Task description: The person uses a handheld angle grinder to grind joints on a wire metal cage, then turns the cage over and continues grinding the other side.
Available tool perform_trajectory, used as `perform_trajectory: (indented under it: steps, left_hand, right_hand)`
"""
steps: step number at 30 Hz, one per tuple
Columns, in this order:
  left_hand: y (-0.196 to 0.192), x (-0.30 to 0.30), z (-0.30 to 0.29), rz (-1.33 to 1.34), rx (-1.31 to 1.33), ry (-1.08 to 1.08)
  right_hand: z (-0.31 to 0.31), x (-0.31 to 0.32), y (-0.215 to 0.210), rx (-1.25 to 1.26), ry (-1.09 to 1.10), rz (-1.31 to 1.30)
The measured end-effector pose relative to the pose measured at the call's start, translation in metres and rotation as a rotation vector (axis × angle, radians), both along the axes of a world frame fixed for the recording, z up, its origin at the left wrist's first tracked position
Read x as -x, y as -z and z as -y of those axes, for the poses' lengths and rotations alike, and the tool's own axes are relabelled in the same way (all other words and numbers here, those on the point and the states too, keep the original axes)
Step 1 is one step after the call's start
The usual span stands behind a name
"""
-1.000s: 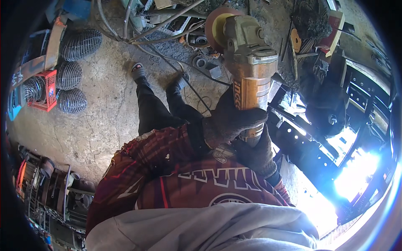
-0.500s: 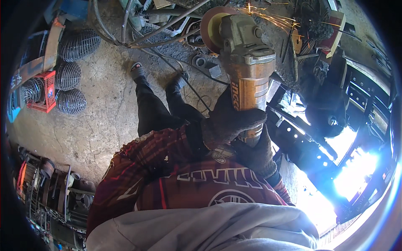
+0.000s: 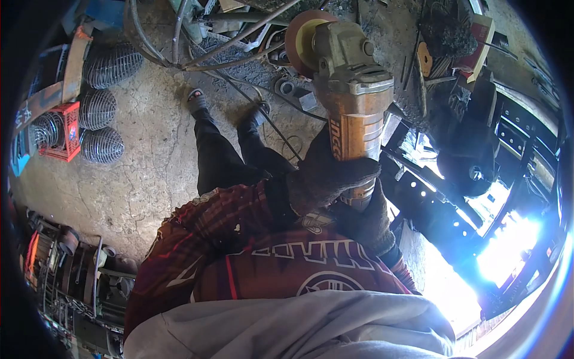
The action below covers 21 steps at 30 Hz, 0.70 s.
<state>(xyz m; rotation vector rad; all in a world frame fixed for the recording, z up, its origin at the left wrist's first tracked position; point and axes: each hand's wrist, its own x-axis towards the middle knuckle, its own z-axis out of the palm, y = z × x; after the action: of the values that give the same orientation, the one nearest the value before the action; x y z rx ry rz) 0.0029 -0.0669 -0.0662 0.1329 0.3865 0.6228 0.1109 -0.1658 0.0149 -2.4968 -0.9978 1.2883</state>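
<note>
An orange and grey angle grinder (image 3: 353, 113) is held in front of my chest, its head pointing away from me. The round reddish-tan disc (image 3: 300, 45) sits at the left of the grinder's head. My left hand (image 3: 326, 176), in a dark knit glove, is closed around the orange body. Closer to me, my right hand (image 3: 372, 224), also gloved, grips the rear end of the same tool. Parts of both hands' fingers are hidden behind the grinder.
Bent metal tubes (image 3: 173, 60) and cables lie ahead on the concrete floor (image 3: 155, 143). Coiled wire guards (image 3: 98, 109) and a red crate (image 3: 70, 128) stand at left. Metal racks (image 3: 81, 275) are at lower left. Dark perforated metal frames (image 3: 418, 191) stand at right beside glaring light.
Sparks flew to the right beyond the grinder's head half a second ago; none show now. The grinder and both hands have hardly moved.
</note>
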Motion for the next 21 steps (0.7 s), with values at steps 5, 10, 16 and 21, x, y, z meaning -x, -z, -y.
perform_trajectory:
  steps: [5, 10, 16, 21]
  left_hand:
    - [0.0, -0.001, 0.001, -0.016, -0.019, -0.053]
    - [0.004, -0.002, 0.002, -0.003, -0.019, -0.023]
    - [-0.001, 0.004, -0.003, -0.021, -0.001, 0.022]
    - [-0.002, 0.005, -0.002, 0.008, 0.043, 0.048]
  right_hand:
    - [0.001, -0.002, 0.002, -0.001, -0.02, 0.0]
    - [-0.001, 0.002, 0.004, -0.032, 0.018, -0.022]
    - [-0.012, 0.006, -0.004, -0.006, 0.026, -0.058]
    - [-0.007, 0.004, -0.003, -0.066, -0.013, -0.068]
